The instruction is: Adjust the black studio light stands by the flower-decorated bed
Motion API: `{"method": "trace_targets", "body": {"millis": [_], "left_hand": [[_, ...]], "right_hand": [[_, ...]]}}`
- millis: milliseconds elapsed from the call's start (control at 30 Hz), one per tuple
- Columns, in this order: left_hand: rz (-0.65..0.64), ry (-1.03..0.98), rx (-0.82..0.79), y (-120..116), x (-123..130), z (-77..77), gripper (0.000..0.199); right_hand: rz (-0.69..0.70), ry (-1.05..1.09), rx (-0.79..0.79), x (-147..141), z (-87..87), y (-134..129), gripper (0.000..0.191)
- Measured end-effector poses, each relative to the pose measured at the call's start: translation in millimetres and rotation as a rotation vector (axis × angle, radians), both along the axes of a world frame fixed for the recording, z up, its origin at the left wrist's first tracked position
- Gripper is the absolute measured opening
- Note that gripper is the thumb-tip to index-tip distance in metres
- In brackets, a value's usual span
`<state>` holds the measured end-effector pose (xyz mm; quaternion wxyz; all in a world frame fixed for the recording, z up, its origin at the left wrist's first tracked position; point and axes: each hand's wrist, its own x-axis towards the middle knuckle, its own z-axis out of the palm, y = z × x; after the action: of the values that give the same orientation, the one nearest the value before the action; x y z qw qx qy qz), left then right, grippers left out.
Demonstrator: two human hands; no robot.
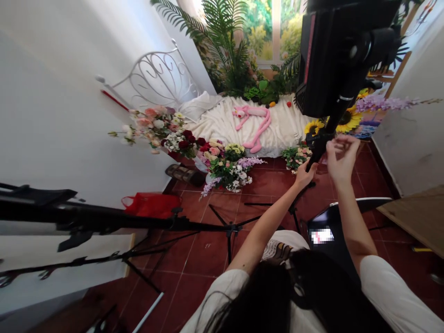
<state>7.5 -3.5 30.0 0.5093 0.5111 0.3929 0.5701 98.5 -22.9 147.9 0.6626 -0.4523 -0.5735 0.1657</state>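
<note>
A black studio light looms at the upper right on a black light stand. My left hand is wrapped round the stand's pole, below its clamp collar. Beside that collar is my right hand, its fingers curled in and bunched together. What sits between those fingers, if anything, is hidden. The lower end of the stand passes behind my left forearm toward the floor.
Another black stand reaches in from the left, its legs spread on the red tiles. Flower bunches front a cream-draped bed with a pink plush toy. A phone-like lit screen rests on a dark surface.
</note>
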Motion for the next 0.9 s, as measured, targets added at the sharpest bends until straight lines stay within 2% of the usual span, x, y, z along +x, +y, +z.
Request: {"method": "trace_targets", "body": {"millis": [67, 167, 267, 333, 500, 700, 900], "left_hand": [[0.013, 0.011, -0.003, -0.9, -0.5, 1.7, 0.068], [0.03, 0.007, 0.011, -3.3, -1.6, 4.9, 0.065], [0.01, -0.003, 0.006, -5.4, -2.7, 7.0, 0.063], [0.001, -0.017, 0.016, -6.1, -3.1, 7.5, 0.064], [0.002, -0.021, 0.042, -5.9, -3.4, 6.6, 0.069], [-0.01, 0.001, 0.078, -6.3, -4.5, 5.9, 0.07], [-0.018, 0.005, 0.088, -5.6, -4.1, 3.9, 0.069]], "right_hand": [[0.011, -0.018, -0.136, 8.0, -22.4, -21.8, 0.034], [0.147, -0.266, -0.313, 20.6, -60.5, -46.3, 0.021], [0.258, -0.445, -0.386, 27.7, -91.9, -59.7, 0.018], [0.295, -0.477, -0.421, 26.9, -105.2, -63.7, 0.022], [0.228, -0.453, -0.523, 17.2, -114.9, -64.8, 0.02], [0.161, -0.504, -0.576, 16.8, -115.1, -68.2, 0.036], [-0.064, -0.485, -0.565, 14.6, -117.6, -73.3, 0.024]]}}
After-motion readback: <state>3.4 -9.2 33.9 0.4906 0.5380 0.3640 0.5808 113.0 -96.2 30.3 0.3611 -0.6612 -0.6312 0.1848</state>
